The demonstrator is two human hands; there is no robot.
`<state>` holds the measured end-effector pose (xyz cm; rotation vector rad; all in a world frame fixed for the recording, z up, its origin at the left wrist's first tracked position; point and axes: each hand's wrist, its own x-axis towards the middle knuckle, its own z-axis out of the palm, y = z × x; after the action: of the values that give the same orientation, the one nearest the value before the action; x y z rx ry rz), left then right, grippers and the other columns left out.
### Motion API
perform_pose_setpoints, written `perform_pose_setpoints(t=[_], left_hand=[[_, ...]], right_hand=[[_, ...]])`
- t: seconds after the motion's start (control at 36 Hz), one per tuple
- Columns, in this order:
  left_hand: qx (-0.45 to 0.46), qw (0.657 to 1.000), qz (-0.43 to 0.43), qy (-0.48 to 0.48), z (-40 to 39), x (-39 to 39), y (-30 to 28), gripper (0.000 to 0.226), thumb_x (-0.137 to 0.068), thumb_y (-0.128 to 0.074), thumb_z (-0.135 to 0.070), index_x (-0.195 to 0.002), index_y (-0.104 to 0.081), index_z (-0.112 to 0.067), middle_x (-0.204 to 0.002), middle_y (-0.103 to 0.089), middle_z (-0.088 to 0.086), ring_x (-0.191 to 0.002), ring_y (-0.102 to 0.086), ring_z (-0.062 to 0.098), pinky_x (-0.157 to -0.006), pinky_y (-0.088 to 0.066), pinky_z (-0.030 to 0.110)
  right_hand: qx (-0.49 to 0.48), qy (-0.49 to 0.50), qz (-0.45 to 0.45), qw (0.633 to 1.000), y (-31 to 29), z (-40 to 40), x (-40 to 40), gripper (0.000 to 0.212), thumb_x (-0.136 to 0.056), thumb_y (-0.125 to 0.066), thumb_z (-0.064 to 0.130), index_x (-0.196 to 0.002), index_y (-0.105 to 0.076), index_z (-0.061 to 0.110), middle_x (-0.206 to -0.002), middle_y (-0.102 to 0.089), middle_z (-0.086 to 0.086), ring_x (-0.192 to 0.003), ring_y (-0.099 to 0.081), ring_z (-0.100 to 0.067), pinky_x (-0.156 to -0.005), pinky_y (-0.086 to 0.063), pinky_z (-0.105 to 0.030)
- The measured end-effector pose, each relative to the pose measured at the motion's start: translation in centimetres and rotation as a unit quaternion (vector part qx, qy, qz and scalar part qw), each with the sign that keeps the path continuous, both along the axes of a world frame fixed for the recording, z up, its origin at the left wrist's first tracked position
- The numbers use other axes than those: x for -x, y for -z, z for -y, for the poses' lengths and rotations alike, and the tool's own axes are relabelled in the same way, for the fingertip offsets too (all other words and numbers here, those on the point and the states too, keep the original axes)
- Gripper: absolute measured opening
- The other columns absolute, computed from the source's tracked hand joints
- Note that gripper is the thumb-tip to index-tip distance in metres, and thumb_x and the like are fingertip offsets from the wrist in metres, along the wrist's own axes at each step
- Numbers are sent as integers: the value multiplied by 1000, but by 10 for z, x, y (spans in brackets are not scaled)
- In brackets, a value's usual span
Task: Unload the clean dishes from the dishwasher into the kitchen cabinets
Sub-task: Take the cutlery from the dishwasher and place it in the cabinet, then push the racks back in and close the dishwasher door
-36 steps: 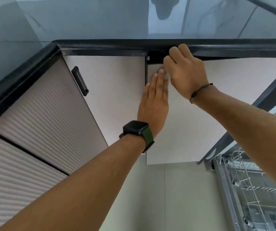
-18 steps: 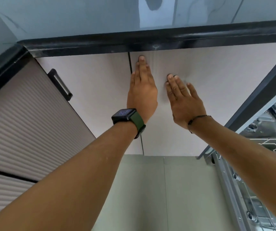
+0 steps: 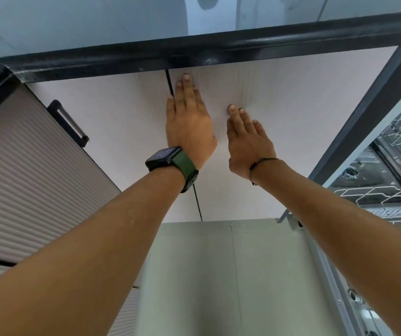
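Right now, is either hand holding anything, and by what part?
Nothing is held. The left hand and right hand lie open and flat against the cabinet door, fingers extended, gripping no handle or dish.

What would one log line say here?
left hand flat on door | right hand flat on door | dishwasher open

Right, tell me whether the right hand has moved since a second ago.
Yes. The right hand has dropped from the black countertop edge and now lies flat on the cabinet door.
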<state>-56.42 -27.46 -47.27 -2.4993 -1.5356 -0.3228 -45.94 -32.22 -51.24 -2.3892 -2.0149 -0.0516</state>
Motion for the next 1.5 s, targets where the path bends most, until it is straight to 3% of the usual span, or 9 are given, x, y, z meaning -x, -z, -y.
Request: perform_pose_setpoints(t=[0.31, 0.58, 0.75, 0.92, 1.19, 1.36, 1.5], left_hand=[[11, 997, -35, 73, 64, -13, 4, 76, -95, -40, -21, -146, 13, -3, -155, 19, 14, -145, 14, 26, -116, 8, 37], [39, 988, -15, 152, 180, -109, -11, 77, -95, -43, -23, -147, 10, -4, -156, 17, 13, -145, 13, 26, -115, 8, 35], [50, 979, 1, 196, 273, -167, -49, 81, -92, -46, -21, -147, 11, -3, -156, 18, 13, -145, 14, 27, -118, 4, 37], [38, 977, 22, 208, 362, -200, -132, 77, -94, -41, -20, -147, 11, -2, -155, 18, 15, -144, 14, 28, -116, 7, 37], [15, 971, 38, 234, 451, -247, -231, 74, -94, -43, -20, -148, 4, -2, -156, 11, 16, -145, 9, 28, -116, 4, 38], [25, 967, 24, 252, 466, -279, -243, 73, -93, -48, -18, -149, -3, -5, -157, 6, 17, -145, 6, 30, -117, 1, 41], [67, 968, 52, 236, 460, -324, -223, 66, -91, -49, -14, -147, -16, -4, -156, -5, 18, -145, -2, 34, -118, -7, 45]], right_hand=[[-6, 70, -17, 997, -21, 80, -56, 71, -93, -37, 10, -148, 7, 3, -155, 19, -12, -144, 15, -25, -117, 4, -36], [-10, 141, -15, 990, -37, 212, -142, 69, -95, -35, 14, -148, 8, 4, -156, 17, -11, -145, 14, -24, -117, 3, -36], [-13, 181, -7, 983, -76, 317, -194, 66, -96, -32, 11, -147, 10, 4, -155, 19, -12, -144, 16, -26, -116, 5, -36], [-18, 189, 14, 982, -159, 416, -235, 68, -95, -32, 8, -147, 11, 5, -156, 15, -13, -144, 13, -27, -115, 5, -36], [-47, 198, 48, 978, -277, 520, -291, 68, -92, -44, 16, -148, -8, 5, -157, -8, -14, -145, -4, -29, -119, -6, -40], [-53, 214, 25, 975, -289, 544, -335, 53, -86, -49, 13, -135, -33, 4, -143, -35, -14, -137, -25, -31, -115, -20, -44], [-31, 230, 12, 973, -270, 553, -386, 50, -85, -48, 13, -133, -38, 6, -137, -41, -15, -131, -33, -32, -110, -29, -46]])
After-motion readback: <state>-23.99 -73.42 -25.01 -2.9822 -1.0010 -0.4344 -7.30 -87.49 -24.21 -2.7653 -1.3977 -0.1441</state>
